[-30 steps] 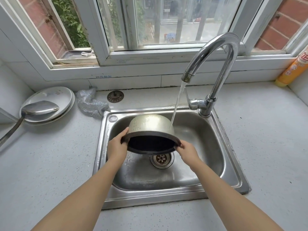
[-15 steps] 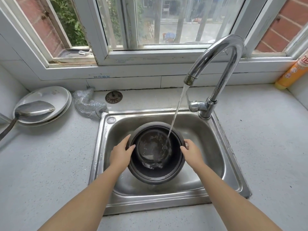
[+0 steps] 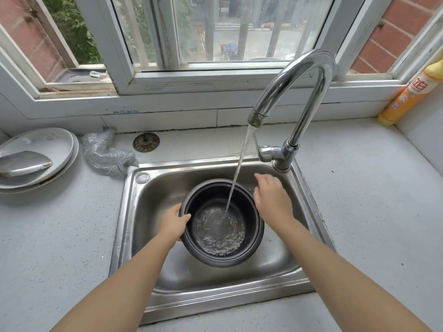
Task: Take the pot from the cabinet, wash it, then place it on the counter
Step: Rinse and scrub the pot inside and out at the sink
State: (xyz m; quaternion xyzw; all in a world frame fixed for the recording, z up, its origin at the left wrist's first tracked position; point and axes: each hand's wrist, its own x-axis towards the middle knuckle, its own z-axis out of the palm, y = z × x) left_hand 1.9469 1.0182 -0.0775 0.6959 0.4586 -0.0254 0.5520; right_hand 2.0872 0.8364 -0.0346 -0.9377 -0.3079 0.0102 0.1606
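Pot upright in sink, under running tap; my left hand grips rim, thumb hooked inside; my right hand off pot, fingers loose, holding nothing; risks as I judge: one-handed wet rim slips, filling pot grows heavy and tips, stream splashes onto surface; orange bottle bears red characters, too small to read; faint blue print on window frame, illegible

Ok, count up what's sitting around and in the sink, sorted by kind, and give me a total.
Pot: 1
Plates: 2, stacked
Ladle: 1
Mesh scrubber: 1
Drain strainer: 1
Detergent bottle: 1
Total: 7
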